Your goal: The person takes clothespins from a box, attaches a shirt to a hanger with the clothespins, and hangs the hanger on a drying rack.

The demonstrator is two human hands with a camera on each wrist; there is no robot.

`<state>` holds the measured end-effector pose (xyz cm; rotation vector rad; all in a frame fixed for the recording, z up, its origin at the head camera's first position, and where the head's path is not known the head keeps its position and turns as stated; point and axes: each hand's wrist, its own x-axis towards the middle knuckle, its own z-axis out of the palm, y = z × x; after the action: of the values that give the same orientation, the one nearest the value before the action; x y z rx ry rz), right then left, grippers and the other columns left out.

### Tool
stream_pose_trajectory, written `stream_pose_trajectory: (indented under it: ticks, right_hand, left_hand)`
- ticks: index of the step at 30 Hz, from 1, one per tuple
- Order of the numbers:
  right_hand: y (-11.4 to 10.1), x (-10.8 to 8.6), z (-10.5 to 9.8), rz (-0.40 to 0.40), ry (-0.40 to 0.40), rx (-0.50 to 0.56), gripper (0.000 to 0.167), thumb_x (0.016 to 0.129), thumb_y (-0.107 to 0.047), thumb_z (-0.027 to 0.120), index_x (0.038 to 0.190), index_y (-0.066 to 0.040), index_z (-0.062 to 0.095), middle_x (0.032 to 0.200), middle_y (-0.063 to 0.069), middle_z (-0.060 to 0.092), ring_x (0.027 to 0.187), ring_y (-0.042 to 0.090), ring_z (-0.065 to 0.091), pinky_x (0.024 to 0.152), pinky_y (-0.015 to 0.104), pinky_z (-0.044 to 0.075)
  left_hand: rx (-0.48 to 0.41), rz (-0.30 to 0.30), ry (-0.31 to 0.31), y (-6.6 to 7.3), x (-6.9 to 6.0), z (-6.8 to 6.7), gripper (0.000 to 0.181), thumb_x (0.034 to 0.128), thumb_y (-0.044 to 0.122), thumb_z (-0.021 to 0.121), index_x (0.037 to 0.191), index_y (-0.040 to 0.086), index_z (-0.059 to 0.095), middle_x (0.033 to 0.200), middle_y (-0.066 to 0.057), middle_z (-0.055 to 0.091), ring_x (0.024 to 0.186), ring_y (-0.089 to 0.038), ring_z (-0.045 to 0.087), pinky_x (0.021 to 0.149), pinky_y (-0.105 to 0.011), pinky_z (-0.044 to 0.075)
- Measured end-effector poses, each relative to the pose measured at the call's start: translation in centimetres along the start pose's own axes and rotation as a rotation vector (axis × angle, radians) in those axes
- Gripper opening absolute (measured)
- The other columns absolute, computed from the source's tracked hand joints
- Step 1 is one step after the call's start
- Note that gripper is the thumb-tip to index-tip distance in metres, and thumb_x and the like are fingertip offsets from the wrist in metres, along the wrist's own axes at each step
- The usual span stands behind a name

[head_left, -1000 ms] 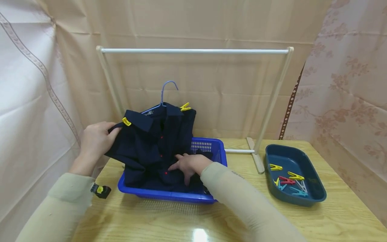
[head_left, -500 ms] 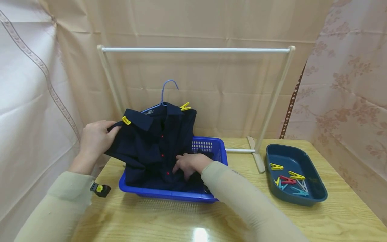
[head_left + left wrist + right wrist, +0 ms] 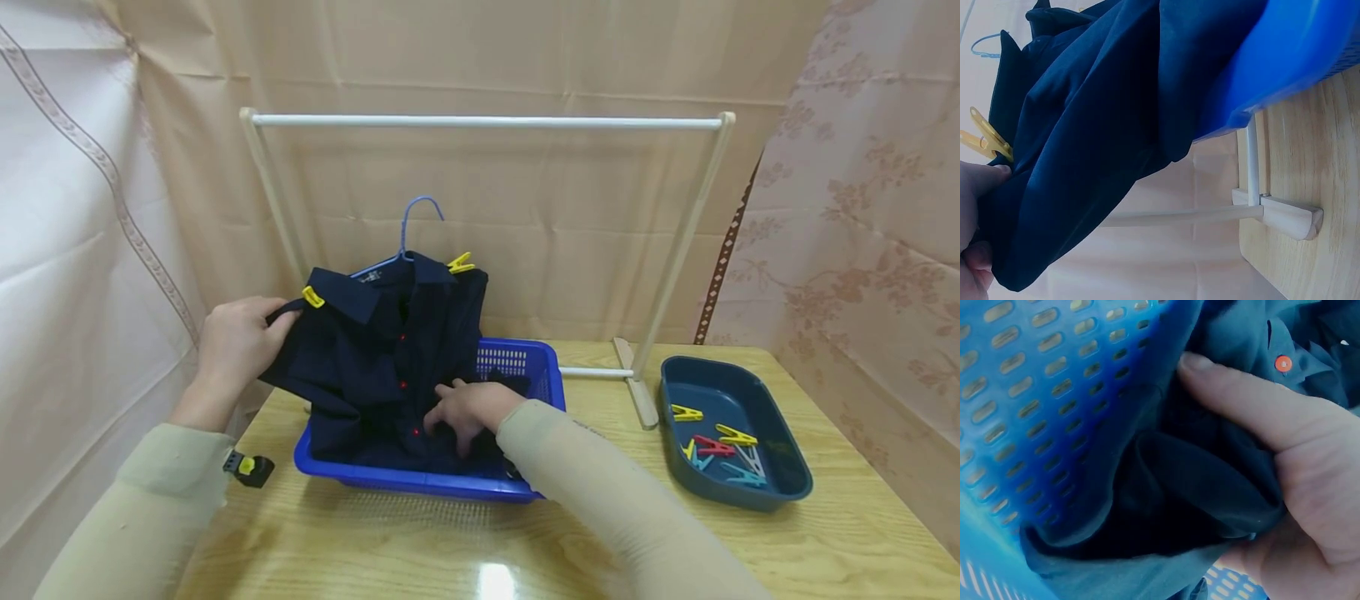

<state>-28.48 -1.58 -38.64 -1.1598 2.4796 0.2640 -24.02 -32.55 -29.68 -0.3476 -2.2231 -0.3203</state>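
Observation:
A dark navy shirt (image 3: 375,367) with red buttons hangs on a blue wire hanger (image 3: 405,225), its lower part bunched in a blue plastic basket (image 3: 551,375). Yellow clothespins sit at both shoulders, one on the left (image 3: 312,297) and one on the right (image 3: 461,262). My left hand (image 3: 240,337) pinches the shirt's sleeve side between thumb and fingers, just beyond the left clothespin. Low on the shirt front, my right hand (image 3: 472,408) rests with its fingers spread and slightly bent. Folds of the cloth lie beside its thumb (image 3: 1235,394) in the right wrist view; its other fingers are mostly hidden there.
Behind the basket stands a rack with a white top bar (image 3: 487,122) and wooden legs. A dark teal tub (image 3: 675,475) at the right of the wooden table (image 3: 600,458) holds several yellow, red, blue and grey clothespins. Curtains surround the table.
The fingers of my right hand have drawn back slightly from the button line. My left hand keeps its grip on the shirt, and the hanger and basket stay almost where they were.

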Motion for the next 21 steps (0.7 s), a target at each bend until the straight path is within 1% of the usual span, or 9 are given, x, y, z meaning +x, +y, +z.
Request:
stream_pose_trajectory:
  ticks: [3,5,7,10,13,16,21]
  right_hand:
    - [0.1,0.3,0.0,-0.007,0.026,0.03,0.042,0.089,-0.025,0.082,0.125,-0.041,0.069,0.159,0.006,0.038,0.136,0.03,0.041,0.105,0.052,0.045]
    - [0.3,0.4,-0.1,-0.015,0.048,0.058,0.037,0.091,-0.018,0.078,0.123,-0.036,0.072,0.158,0.006,0.04,0.137,0.029,0.043,0.109,0.05,0.041]
    - [0.4,0.4,-0.2,-0.031,0.071,0.063,0.034,0.094,-0.013,0.075,0.123,-0.031,0.073,0.153,0.006,0.047,0.134,0.026,0.048,0.109,0.047,0.042]
    - [0.6,0.4,-0.5,-0.046,0.097,0.067,0.035,0.096,-0.008,0.07,0.125,-0.026,0.073,0.142,0.003,0.057,0.124,0.02,0.055,0.107,0.041,0.044]
    - [0.7,0.2,-0.9,-0.04,0.114,0.095,0.037,0.098,-0.002,0.064,0.127,-0.025,0.072,0.132,0.0,0.062,0.113,0.016,0.056,0.105,0.039,0.046]
    - [0.8,0.0,-1.3,-0.04,0.131,0.125,0.04,0.099,0.002,0.06,0.127,-0.024,0.071,0.129,0.0,0.063,0.109,0.016,0.055,0.104,0.04,0.047]
    - [1.1,-0.2,-1.8,-0.076,0.169,0.112,0.041,0.098,0.005,0.06,0.124,-0.023,0.072,0.122,0.0,0.064,0.105,0.016,0.055,0.101,0.037,0.049]
  left_hand:
    - [-0.003,0.008,0.01,-0.1,0.0,0.0,0.014,0.0866,0.011,0.078,0.096,0.0,0.079,0.091,-0.022,0.074,0.078,-0.043,0.07,0.064,-0.057,0.051]
    - [-0.006,0.009,0.013,-0.1,0.0,0.0,0.014,0.0864,0.011,0.078,0.096,0.0,0.079,0.091,-0.022,0.074,0.078,-0.043,0.07,0.064,-0.057,0.051]
    - [-0.008,0.005,0.012,0.0,0.0,0.0,0.014,0.0864,0.011,0.078,0.096,0.0,0.079,0.091,-0.022,0.074,0.078,-0.043,0.07,0.064,-0.057,0.052]
    - [-0.009,0.002,0.012,0.0,0.0,-0.1,0.014,0.0866,0.01,0.078,0.096,0.0,0.079,0.091,-0.022,0.074,0.078,-0.043,0.07,0.065,-0.057,0.052]
    - [-0.013,0.005,0.018,0.1,0.1,-0.2,0.014,0.0869,0.01,0.078,0.096,-0.001,0.079,0.091,-0.022,0.074,0.079,-0.043,0.071,0.066,-0.056,0.053]
    - [-0.015,0.005,0.027,0.1,0.2,-0.3,0.013,0.0869,0.009,0.077,0.095,-0.001,0.078,0.091,-0.022,0.074,0.08,-0.043,0.071,0.066,-0.056,0.052]
    - [-0.008,0.008,0.038,0.1,0.3,-0.6,0.014,0.0869,0.008,0.077,0.096,-0.002,0.078,0.092,-0.023,0.074,0.08,-0.044,0.071,0.067,-0.057,0.052]
